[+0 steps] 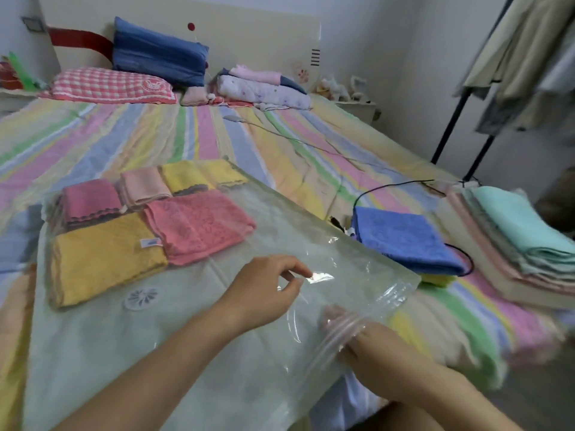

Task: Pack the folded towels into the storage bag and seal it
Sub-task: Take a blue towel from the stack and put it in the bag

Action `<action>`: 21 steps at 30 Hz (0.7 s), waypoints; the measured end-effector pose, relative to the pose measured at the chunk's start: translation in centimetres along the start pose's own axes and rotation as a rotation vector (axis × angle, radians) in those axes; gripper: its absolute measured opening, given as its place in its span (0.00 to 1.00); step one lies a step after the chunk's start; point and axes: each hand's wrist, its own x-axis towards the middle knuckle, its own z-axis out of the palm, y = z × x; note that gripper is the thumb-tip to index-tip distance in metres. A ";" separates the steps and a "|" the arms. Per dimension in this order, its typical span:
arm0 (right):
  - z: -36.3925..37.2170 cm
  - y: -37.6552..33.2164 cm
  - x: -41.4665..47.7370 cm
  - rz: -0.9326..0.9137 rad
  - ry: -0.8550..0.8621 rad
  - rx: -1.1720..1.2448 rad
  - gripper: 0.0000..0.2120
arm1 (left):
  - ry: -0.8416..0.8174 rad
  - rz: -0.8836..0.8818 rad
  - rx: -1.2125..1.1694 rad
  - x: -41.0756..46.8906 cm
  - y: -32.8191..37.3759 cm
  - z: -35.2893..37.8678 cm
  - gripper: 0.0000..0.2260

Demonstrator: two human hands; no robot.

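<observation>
While the clear storage bag (217, 337) lies flat on the striped bed sheet (280, 138), its open mouth is at the fingers of both hands. The left hand (264, 293) hovers over it with thumb and forefinger curled together, pinching up a shiny crease of the top film. The right hand (373, 353) has its fingers (336, 315) slid in beneath the zip strip (370, 315), where they show blurred through the plastic; I cannot tell whether they clasp the strip or only lie under it. Inside the bag, beyond and left of the left fingertips, five folded towels lie side by side at the closed far end: a large yellow towel (102, 259) nearest, a coral pink towel (199, 225) touching its right edge, then a dark pink towel (90, 200), a pale pink towel (144, 185) and a second yellow towel (199, 174) farther off. A round white valve (143, 298) sits in the film just beside the large yellow towel, left of the left wrist. Outside the bag, beyond the right fingers, a folded blue towel (404, 241) rests on the sheet over another yellow piece (435, 279), with a black cable (373, 188) looping round it. Farther right of those fingers stands a stack of folded towels (513, 244), mint green on top.
</observation>
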 end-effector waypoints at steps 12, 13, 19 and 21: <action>-6.3 7.0 -2.0 0.629 0.604 0.162 0.10 | -0.202 -0.090 0.113 0.6 0.0 5.4 0.06; -6.3 8.8 -1.6 0.675 0.655 0.155 0.11 | -0.201 -0.083 0.121 0.6 0.0 5.6 0.06; -7.9 16.2 0.2 0.966 0.620 0.220 0.22 | -0.244 -0.075 0.123 0.7 -0.4 6.4 0.08; -8.4 16.8 0.9 1.015 0.540 0.272 0.25 | -0.243 -0.096 0.092 0.8 -0.6 6.4 0.07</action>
